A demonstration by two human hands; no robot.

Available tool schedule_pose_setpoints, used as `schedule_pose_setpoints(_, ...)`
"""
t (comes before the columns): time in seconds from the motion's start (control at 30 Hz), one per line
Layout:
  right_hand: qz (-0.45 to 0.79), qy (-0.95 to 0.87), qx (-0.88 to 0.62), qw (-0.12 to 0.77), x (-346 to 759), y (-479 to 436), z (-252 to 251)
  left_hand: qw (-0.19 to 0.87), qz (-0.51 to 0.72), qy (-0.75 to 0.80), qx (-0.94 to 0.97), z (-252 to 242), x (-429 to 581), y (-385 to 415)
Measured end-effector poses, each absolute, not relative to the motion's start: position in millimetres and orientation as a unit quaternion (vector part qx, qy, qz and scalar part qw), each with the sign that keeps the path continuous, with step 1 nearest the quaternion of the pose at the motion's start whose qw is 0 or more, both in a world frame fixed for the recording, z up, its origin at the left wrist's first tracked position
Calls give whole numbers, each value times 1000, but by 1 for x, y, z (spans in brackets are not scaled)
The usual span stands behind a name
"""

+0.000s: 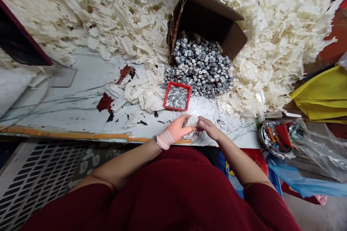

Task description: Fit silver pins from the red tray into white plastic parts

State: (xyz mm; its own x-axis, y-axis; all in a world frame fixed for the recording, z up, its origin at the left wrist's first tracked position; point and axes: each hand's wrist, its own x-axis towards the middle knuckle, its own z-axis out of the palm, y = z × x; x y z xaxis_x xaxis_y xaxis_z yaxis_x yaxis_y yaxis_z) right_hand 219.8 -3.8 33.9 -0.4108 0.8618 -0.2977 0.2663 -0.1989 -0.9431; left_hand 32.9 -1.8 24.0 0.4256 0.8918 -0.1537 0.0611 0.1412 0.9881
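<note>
My left hand (174, 132), in an orange-pink striped glove, is closed on a white plastic part (191, 122) just above the table's front edge. At that part's right side is my bare right hand (208, 127), its fingers bent together; whatever they pinch is too small to make out. A red square tray (177, 96) full of thin silvery metal pins stands just beyond my hands. Behind it, a heap of small grey metal pieces with white ends (202, 66) spills from a cardboard box (208, 11) lying on its side.
Large piles of cream-white plastic parts (273, 39) cover the table's back and both sides. Black and dark red scraps (105, 103) lie left on the white marbled tabletop (70, 104). At right sits a metal bowl (275, 137) of odds and ends, near a yellow bag (322, 94).
</note>
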Motion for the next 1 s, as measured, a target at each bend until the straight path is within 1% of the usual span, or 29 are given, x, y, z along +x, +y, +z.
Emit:
schedule_pose_setpoints(0.07,574,-624,-470,246,215,-4,37,601,317,429,595,29,31,-5)
schedule_pose_setpoints(0.23,483,-682,-474,278,203,-12,44,513,304,456,661,43,25,-13)
schedule_pose_setpoints(0.3,438,-714,-478,264,204,-13,47,498,304,448,677,45,22,-13)
schedule_pose_setpoints(0.43,345,-769,-502,194,207,-7,51,551,363,434,614,38,18,-6)
schedule_pose_setpoints(0.6,184,-830,-520,78,193,-10,51,622,446,408,497,17,18,-2)
schedule_pose_setpoints(0.7,139,-842,-517,59,185,-15,50,680,470,365,428,16,20,-4)
schedule_pose_setpoints(0.77,125,-845,-514,78,184,-16,51,712,474,345,385,21,20,-6)
schedule_pose_setpoints(0.8,118,-844,-513,103,184,-17,52,727,473,337,367,25,20,-6)
schedule_pose_setpoints(0.83,109,-841,-510,141,185,-17,53,740,469,329,352,29,20,-7)
schedule_pose_setpoints(0.93,94,-822,-477,296,185,-15,55,768,452,308,333,38,18,-8)
schedule_pose_setpoints(1.0,103,-815,-441,361,182,-15,57,770,447,303,338,41,17,-9)
